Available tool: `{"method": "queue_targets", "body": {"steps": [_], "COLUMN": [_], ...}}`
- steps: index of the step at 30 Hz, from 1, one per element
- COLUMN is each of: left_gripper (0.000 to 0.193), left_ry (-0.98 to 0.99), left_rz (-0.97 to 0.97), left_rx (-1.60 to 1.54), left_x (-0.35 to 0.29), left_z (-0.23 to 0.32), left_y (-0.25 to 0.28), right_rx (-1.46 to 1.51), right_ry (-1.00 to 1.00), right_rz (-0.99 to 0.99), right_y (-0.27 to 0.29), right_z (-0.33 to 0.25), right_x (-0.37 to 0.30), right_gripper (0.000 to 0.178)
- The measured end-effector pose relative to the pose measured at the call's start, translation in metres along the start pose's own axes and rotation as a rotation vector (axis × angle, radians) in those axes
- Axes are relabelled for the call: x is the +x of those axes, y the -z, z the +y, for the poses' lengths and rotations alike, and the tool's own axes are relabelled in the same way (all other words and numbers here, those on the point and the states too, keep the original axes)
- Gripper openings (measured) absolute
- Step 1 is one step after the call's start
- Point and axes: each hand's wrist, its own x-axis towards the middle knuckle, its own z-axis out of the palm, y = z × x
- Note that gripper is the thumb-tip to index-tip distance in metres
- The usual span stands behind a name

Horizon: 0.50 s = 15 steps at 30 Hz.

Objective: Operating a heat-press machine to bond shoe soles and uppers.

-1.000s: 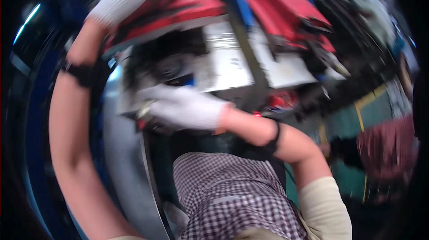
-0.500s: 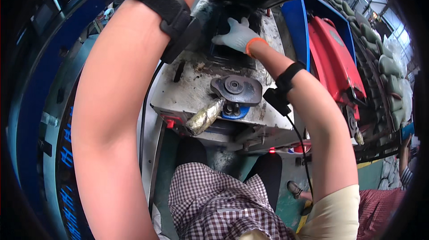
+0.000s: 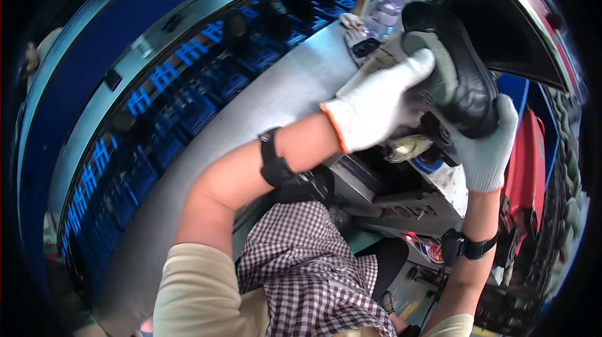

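Observation:
Raised in front of me at the upper right is a black leather shoe (image 3: 471, 80), tilted so that its grey-green sole (image 3: 444, 68) faces left. My left hand (image 3: 382, 102), in a white knit glove with an orange cuff, is closed on the sole side, its thumb pressed against the sole. My right hand (image 3: 486, 152), also gloved, grips the lower end of the shoe from the right. Its palm is hidden behind the shoe. Below the shoe, a foil-wrapped handle (image 3: 407, 147) sticks out from the machine, which the hands and shoe partly cover.
A smooth metal surface (image 3: 269, 95) curves along my left, beside a rack of blue fixtures (image 3: 194, 80) carrying dark shoes. A dark raised panel (image 3: 501, 23) hangs at the upper right. Farther right stands a red machine cover (image 3: 528, 161). A clear plastic item (image 3: 385, 14) sits at the back.
My view has turned left. The right hand, spread over the machine bed before, now grips the shoe. My left hand, mostly out of the picture earlier, has come down onto the shoe too.

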Motion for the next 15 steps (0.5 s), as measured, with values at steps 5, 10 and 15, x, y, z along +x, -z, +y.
{"method": "queue_targets", "body": {"steps": [5,10,15], "left_gripper": [0.038,0.023,0.034], "left_ry": [-0.164,-0.279,-0.151], "left_rz": [0.110,0.679,0.982], "left_rx": [-0.400,0.048,0.265], "left_x": [-0.043,-0.075,-0.077], "left_z": [0.023,0.075,0.138], "left_y": [0.028,0.132,0.307], "right_rx": [-0.049,-0.661,-0.782], "right_ry": [0.003,0.240,0.163], "right_rz": [-0.408,-0.261,0.186], "right_y": [-0.072,-0.015,0.097], "right_z": [-0.009,-0.007,0.075], "right_x": [-0.008,-0.030,-0.069], "right_gripper": [0.067,0.059,0.048]}}
